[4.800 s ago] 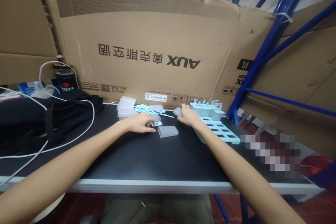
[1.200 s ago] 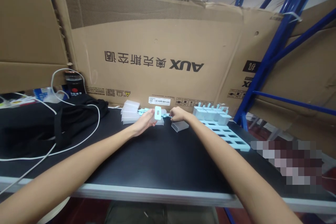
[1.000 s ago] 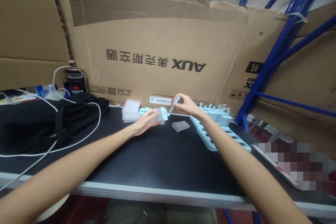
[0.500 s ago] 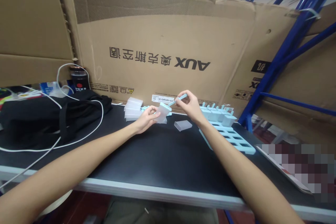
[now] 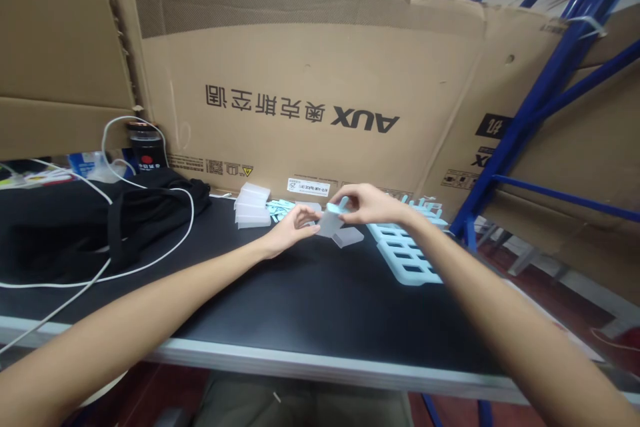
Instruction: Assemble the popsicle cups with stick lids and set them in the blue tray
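Cardboard panels (image 5: 300, 47) back a black desk (image 5: 310, 307) where a person handles a clear mold (image 5: 329, 223) with a blue lid (image 5: 335, 209) and stick (image 5: 344, 201), held above the desk. The right hand (image 5: 373, 205) pinches it near the top; the left hand (image 5: 290, 231), half curled, has its fingertips at the mold's edge, though whether they grip is unclear. Work appears partway along: blue sticks stand at the far end of a blue rack (image 5: 407, 273), partly hidden by the right arm, while its near slots sit unfilled. Several clear molds (image 5: 253, 207), loose blue pieces (image 5: 280, 209) and a single mold (image 5: 349, 237) lying nearby seem left to do.
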A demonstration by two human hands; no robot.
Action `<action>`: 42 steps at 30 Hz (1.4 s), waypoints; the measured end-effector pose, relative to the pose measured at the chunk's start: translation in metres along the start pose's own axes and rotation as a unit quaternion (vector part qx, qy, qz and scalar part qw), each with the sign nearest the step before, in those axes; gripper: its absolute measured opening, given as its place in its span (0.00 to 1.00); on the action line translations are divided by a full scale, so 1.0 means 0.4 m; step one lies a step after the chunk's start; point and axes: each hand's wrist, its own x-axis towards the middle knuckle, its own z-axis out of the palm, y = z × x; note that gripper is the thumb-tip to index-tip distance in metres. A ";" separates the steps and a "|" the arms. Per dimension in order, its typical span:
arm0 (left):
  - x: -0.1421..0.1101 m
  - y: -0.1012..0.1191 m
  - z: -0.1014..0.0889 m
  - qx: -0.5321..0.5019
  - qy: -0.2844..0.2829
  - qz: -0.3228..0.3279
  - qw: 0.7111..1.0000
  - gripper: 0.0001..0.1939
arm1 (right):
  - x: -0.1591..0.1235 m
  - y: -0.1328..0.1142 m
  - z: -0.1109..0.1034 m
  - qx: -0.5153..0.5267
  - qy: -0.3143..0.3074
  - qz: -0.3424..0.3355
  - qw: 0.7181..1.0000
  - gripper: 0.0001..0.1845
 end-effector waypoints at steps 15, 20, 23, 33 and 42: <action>-0.020 0.003 -0.015 0.505 -0.146 0.126 0.841 0.10 | -0.216 0.419 -0.155 -0.256 -0.094 0.245 0.930 0.16; -0.020 0.000 -0.016 0.526 -0.147 0.126 0.828 0.08 | -0.220 0.412 -0.162 -0.229 -0.099 0.253 0.935 0.18; -0.020 0.000 -0.017 0.559 -0.154 0.126 0.805 0.08 | -0.219 0.402 -0.166 -0.220 -0.103 0.252 0.937 0.18; -0.019 -0.006 -0.018 0.523 -0.135 0.128 0.832 0.06 | -0.234 0.400 -0.126 -0.223 -0.090 0.280 0.929 0.16; -0.009 0.037 -0.067 0.711 -0.048 0.091 0.696 0.12 | -0.216 0.340 -0.128 -0.314 -0.053 0.239 0.917 0.17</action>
